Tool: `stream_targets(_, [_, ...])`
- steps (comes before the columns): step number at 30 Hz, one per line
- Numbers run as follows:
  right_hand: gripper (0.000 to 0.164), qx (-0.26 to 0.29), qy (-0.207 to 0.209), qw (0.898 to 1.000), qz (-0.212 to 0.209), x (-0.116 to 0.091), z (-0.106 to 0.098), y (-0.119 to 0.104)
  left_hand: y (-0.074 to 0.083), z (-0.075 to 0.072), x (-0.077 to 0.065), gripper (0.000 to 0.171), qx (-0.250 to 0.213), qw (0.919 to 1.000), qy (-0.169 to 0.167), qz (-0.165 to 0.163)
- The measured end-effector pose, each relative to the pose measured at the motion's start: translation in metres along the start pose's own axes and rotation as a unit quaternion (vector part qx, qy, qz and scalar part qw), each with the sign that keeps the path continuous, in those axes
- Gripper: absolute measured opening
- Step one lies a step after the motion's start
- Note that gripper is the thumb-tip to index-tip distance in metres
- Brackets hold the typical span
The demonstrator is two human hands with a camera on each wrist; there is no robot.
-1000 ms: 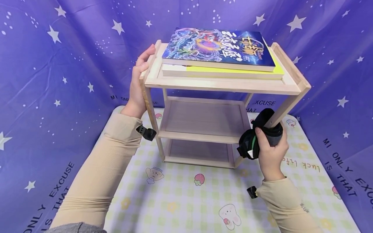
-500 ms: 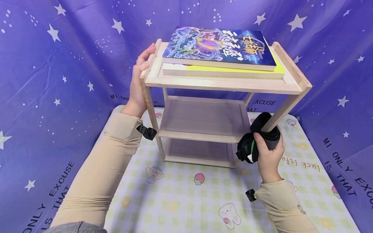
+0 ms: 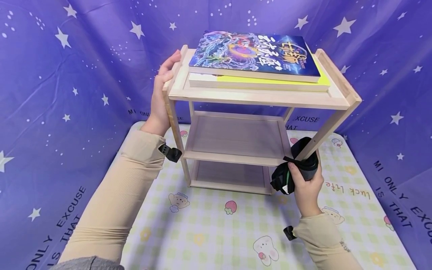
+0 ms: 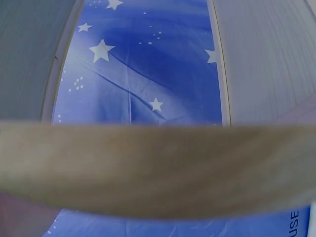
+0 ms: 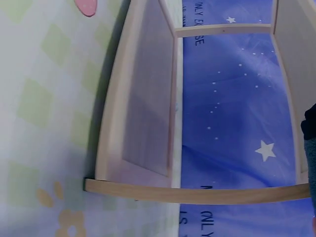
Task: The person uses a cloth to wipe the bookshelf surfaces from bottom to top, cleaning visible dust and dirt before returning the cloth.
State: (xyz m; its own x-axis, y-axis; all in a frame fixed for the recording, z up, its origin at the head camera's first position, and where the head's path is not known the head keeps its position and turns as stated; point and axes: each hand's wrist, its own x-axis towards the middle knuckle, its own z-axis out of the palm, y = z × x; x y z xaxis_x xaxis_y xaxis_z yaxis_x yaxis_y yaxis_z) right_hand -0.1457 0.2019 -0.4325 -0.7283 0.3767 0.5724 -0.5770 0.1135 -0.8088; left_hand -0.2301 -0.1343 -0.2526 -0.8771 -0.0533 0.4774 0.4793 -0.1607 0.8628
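A three-tier wooden shelf [image 3: 233, 96] stands on the cloth, crossed by its side bar in the left wrist view. My left hand [image 3: 158, 101] grips the top of its left side, fingertips over the upper rail. My right hand [image 3: 308, 193] holds a black and grey fabric bundle [image 3: 282, 175] against the shelf's front right leg, thumb on the near side. A green stripe and a white tag show on the bundle, and a thin black strap end sticks out leftward. Part of the bundle passes behind the leg. In the right wrist view only its dark edge [image 5: 311, 153] shows.
On the top tier lies a blue illustrated book [image 3: 249, 54] over a yellow book [image 3: 270, 84]. The middle tier [image 3: 236, 137] and bottom tier [image 3: 231, 174] sit below. A checked tablecloth [image 3: 209, 225] spreads underneath, and purple star-printed curtains [image 3: 94, 75] surround the sides and back.
My right hand and the fabric bundle have slid down and slightly left along the front right leg. A thin strap end now shows at the bundle's upper left. My left hand stays put.
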Motion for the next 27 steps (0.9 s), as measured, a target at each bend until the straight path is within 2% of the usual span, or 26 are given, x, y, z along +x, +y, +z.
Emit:
stream_targets(4, [0.075,0.045,-0.017,0.999,-0.004,-0.003,-0.003,0.007,0.000,0.000,0.000,0.058,-0.001,1.0000,0.000,-0.004])
stream_targets(7, [0.081,0.053,-0.030,0.998,-0.002,-0.007,-0.006,0.012,0.000,0.000,0.000,0.058,-0.006,0.9999,0.000,-0.011])
stream_targets(11, [0.088,-0.023,-0.022,0.999,0.021,-0.016,-0.007,0.016,0.001,0.001,0.000,0.057,-0.015,0.9997,0.002,-0.016])
stream_targets(14, [0.091,-0.083,-0.002,0.995,0.050,-0.023,-0.004,0.019,0.001,0.000,0.000,0.057,-0.012,0.9998,0.003,-0.017])
stream_targets(16, [0.091,-0.090,0.012,0.994,0.064,-0.026,0.000,0.021,0.001,0.000,0.000,0.057,-0.014,0.9998,0.005,-0.016])
stream_targets(21, [0.086,-0.097,0.071,0.990,0.068,-0.028,0.013,0.023,0.001,0.000,0.000,0.057,-0.026,0.9995,0.010,-0.014])
stream_targets(27, [0.079,-0.140,0.134,0.978,0.078,-0.028,0.024,0.023,0.001,0.001,0.000,0.058,-0.021,0.9997,0.008,-0.013])
